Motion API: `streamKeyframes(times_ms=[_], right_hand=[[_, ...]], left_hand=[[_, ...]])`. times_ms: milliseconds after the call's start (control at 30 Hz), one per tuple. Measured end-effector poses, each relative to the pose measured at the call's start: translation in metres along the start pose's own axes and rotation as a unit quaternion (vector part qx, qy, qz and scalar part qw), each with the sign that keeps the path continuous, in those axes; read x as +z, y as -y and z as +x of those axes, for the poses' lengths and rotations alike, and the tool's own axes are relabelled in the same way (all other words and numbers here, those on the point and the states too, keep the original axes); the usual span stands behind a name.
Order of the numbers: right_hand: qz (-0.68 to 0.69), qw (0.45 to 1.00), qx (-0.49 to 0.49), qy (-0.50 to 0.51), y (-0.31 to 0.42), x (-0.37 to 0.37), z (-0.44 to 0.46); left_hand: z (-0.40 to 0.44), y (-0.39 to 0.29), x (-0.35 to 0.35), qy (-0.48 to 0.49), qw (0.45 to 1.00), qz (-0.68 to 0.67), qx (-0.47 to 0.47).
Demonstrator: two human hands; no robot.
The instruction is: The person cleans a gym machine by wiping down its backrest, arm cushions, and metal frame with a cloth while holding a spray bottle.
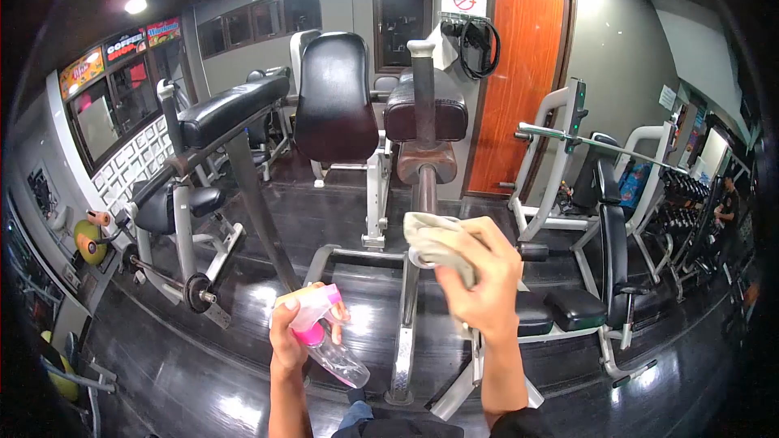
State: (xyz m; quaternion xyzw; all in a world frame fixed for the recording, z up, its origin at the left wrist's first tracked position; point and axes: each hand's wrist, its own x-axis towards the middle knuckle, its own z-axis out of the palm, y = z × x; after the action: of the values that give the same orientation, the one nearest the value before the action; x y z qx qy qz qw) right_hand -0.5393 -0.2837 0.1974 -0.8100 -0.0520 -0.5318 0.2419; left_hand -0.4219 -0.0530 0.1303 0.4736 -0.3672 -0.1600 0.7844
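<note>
A clear spray bottle [342, 363] with a pink and white spray head is in my left hand [290, 328], whose fingers wrap round its top; the bottle tilts down to the right. My right hand [485, 276] grips a crumpled beige cloth [430, 237] against the upright metal post of the machine in front of me, or just before it; contact is hard to tell. Above the cloth are a brown pad [427, 162] and a black padded part [427, 116] of that machine.
A black backrest [337, 97] stands ahead, with a long black pad [235, 109] to its left. A bench [613, 251] and a barbell [600, 146] are on the right. A small plate-loaded bar [198, 292] sits lower left. A person [726, 207] is at the far right.
</note>
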Motion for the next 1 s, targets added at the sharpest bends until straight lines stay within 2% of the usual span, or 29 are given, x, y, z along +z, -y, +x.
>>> streamKeyframes(times_ms=[67, 100, 167, 200, 367, 433, 533, 667, 767, 967, 1000], right_hand=[[-0.080, 0.994, -0.079, 0.005, 0.001, 0.000, 0.002], [-0.079, 0.994, -0.081, 0.003, -0.005, -0.003, -0.001], [-0.140, 0.964, -0.226, 0.014, -0.024, -0.007, -0.009], [-0.161, 0.953, -0.255, 0.002, -0.034, -0.006, -0.012], [-0.128, 0.963, -0.237, 0.005, -0.039, -0.009, -0.009], [-0.093, 0.990, -0.108, -0.017, -0.020, 0.002, -0.004], [-0.133, 0.982, -0.133, -0.003, -0.004, 0.008, -0.003], [-0.155, 0.968, -0.196, 0.023, -0.020, 0.000, -0.017], [-0.165, 0.964, -0.209, 0.024, -0.034, -0.011, -0.024], [-0.108, 0.984, -0.139, -0.001, -0.039, -0.024, -0.035], [-0.097, 0.989, -0.105, -0.029, -0.040, -0.026, -0.034]], left_hand=[[-0.004, 0.001, 0.004, -0.007, 1.000, -0.009, -0.005], [-0.006, 0.002, 0.004, -0.007, 1.000, -0.008, -0.003], [-0.010, 0.004, 0.004, -0.002, 1.000, -0.013, -0.010], [-0.012, 0.004, 0.006, -0.003, 1.000, -0.013, -0.010], [-0.016, 0.008, 0.017, -0.029, 0.999, 0.012, -0.012], [-0.016, 0.008, 0.022, -0.026, 1.000, 0.010, -0.011], [-0.016, 0.006, 0.033, -0.024, 1.000, 0.010, -0.006], [-0.013, 0.002, 0.040, -0.005, 1.000, 0.005, 0.002], [-0.010, 0.003, 0.041, 0.014, 1.000, 0.009, 0.014], [0.000, -0.009, 0.048, 0.027, 0.999, 0.014, 0.016], [0.003, -0.007, 0.046, 0.022, 0.999, 0.008, 0.023]])
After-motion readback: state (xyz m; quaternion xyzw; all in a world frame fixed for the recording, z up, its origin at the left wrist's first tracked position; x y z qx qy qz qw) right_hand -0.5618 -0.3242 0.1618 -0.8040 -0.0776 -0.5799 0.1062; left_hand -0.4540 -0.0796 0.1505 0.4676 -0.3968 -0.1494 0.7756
